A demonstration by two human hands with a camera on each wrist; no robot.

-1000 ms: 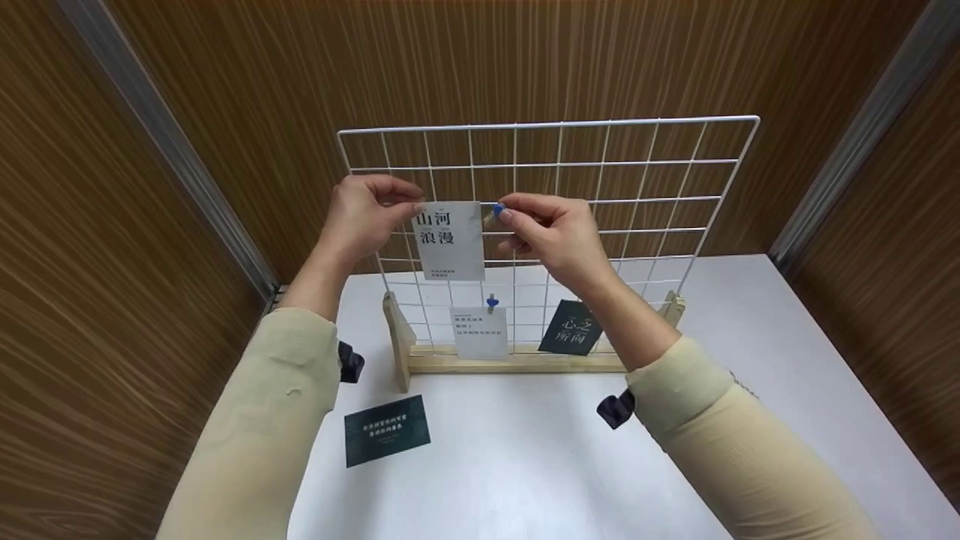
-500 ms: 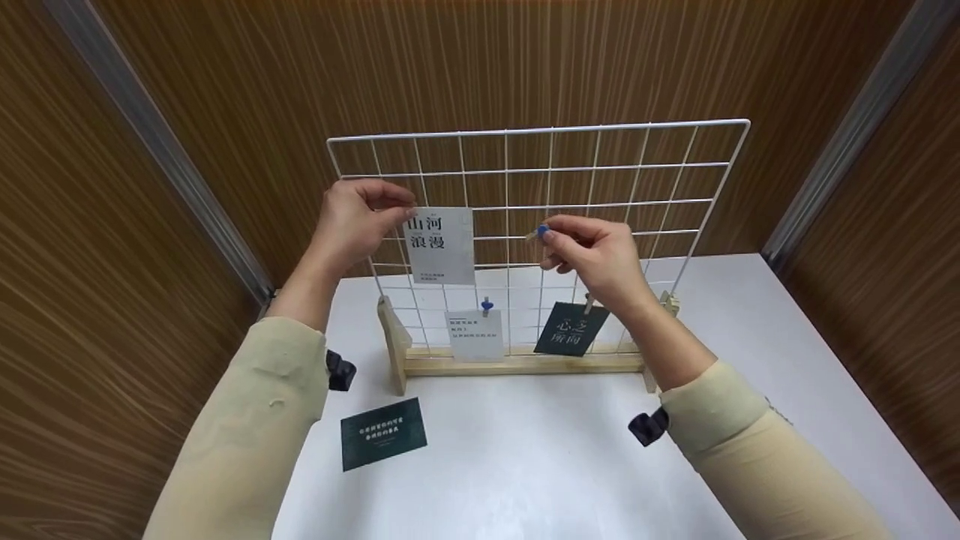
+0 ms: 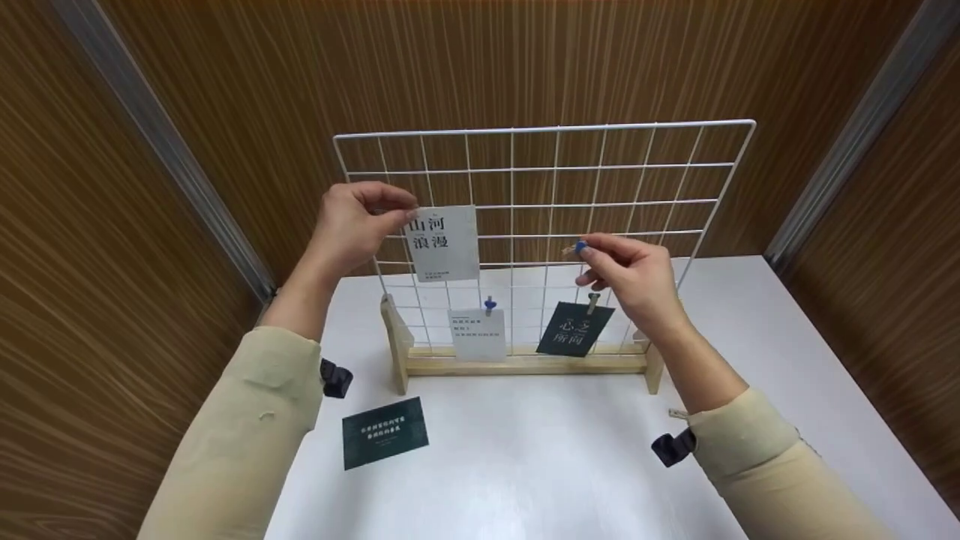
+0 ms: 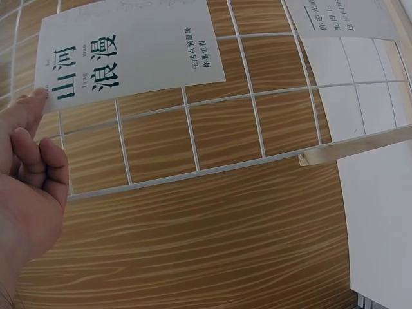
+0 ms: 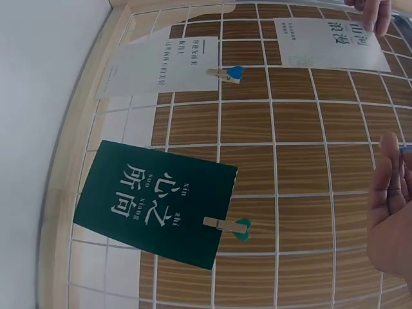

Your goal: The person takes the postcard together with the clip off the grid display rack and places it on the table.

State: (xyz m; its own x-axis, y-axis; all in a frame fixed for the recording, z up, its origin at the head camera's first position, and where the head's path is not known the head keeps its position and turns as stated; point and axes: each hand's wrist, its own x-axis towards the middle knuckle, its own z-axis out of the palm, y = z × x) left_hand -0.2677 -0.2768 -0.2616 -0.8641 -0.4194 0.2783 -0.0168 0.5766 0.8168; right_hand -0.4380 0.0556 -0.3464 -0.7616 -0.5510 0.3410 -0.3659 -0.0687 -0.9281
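Note:
My left hand (image 3: 352, 226) pinches the upper left corner of a white card (image 3: 450, 259) with dark lettering and keeps it against the white wire grid (image 3: 534, 204). In the left wrist view the thumb and a finger grip that card (image 4: 148, 55) at its edge. My right hand (image 3: 634, 277) pinches a small wooden clothespin (image 3: 577, 248) with a blue ornament, apart from the card, in front of the grid's right half. Below it a dark green card (image 3: 571, 334) hangs tilted under a clothespin with a green heart (image 5: 241, 228).
Low on the grid a second white card (image 3: 478, 341) hangs from a clothespin with a blue heart (image 5: 234, 74). Another dark green card (image 3: 385, 435) lies on the white table at the front left. A loose clothespin (image 3: 678, 413) lies near the right sleeve. Wooden feet (image 3: 395, 345) support the grid.
My right hand has moved right and down, away from the white card's upper right corner, with the clothespin still pinched. My left hand stays at the card's left corner.

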